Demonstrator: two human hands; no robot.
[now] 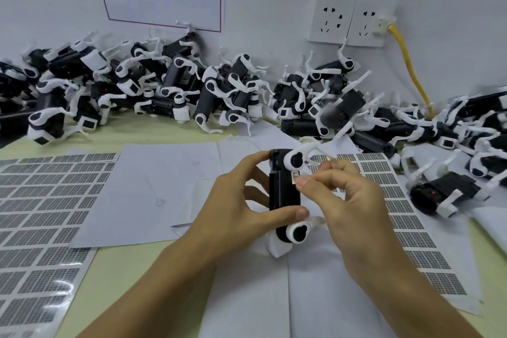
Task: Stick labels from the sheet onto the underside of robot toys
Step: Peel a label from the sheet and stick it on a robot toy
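My left hand (241, 200) grips a black-and-white robot toy (284, 192) by its two ends, with the black underside turned up toward me. My right hand (348, 200) pinches a small white label (295, 178) between thumb and forefinger, right at the toy's right edge near the upper leg joint. Whether the label touches the toy's surface I cannot tell. A label sheet (411, 230) lies under my right hand, partly hidden by it. A second label sheet (41, 214) covers the left of the table.
A long heap of robot toys (192, 85) runs along the wall, and more robot toys (452, 162) are piled at the right. Blank white sheets (153, 189) lie in the middle. Wall sockets (348, 22) with a yellow cable (408, 63) sit at the back right.
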